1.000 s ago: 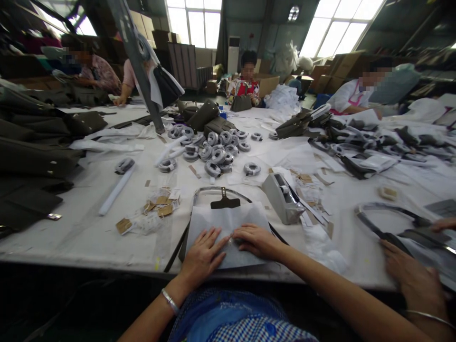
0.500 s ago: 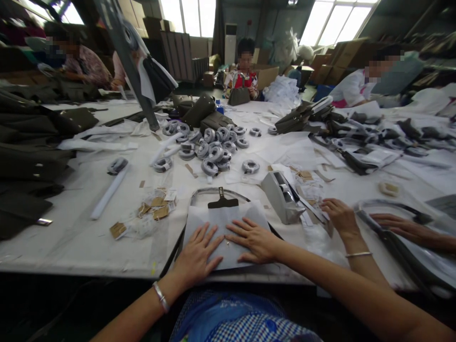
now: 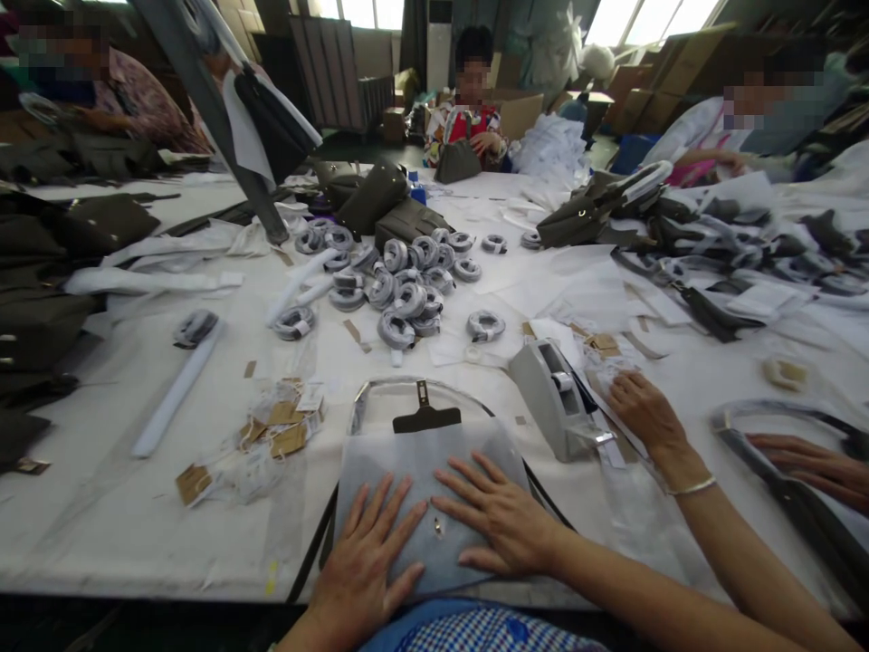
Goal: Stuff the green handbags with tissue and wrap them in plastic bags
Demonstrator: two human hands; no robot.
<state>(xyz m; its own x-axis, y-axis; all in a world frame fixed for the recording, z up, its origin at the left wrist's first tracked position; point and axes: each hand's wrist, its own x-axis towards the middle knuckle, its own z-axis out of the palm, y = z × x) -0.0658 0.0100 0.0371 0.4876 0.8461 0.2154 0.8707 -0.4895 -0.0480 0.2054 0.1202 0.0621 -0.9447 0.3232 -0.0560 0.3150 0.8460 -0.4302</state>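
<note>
A handbag lies flat on the table before me, its front covered by a white paper sheet (image 3: pixel 400 453). Beyond the sheet's far edge show the dark closure tab (image 3: pixel 427 419) and a wrapped, arched handle (image 3: pixel 386 384). Through the sheet pokes a small gold clasp (image 3: pixel 437 526). My left hand (image 3: pixel 372 552) rests flat with spread fingers on the sheet, left of the clasp. On the clasp's right side, my right hand (image 3: pixel 499 516) lies flat, fingers spread as well. Dark straps run out on both sides of the bag.
A grey tape dispenser (image 3: pixel 553 398) stands to the right, with a co-worker's hand (image 3: pixel 644 412) beside it. Tan hang tags (image 3: pixel 289 426) lie on the left. Several wrapped strap coils (image 3: pixel 407 299) are heaped ahead. A slanted metal post (image 3: pixel 224 118) rises at the left.
My view has shifted, so the table's things sit a little lower and nearer. Both hands stay spread on the sheet. The co-worker's hand remains by the tape dispenser.
</note>
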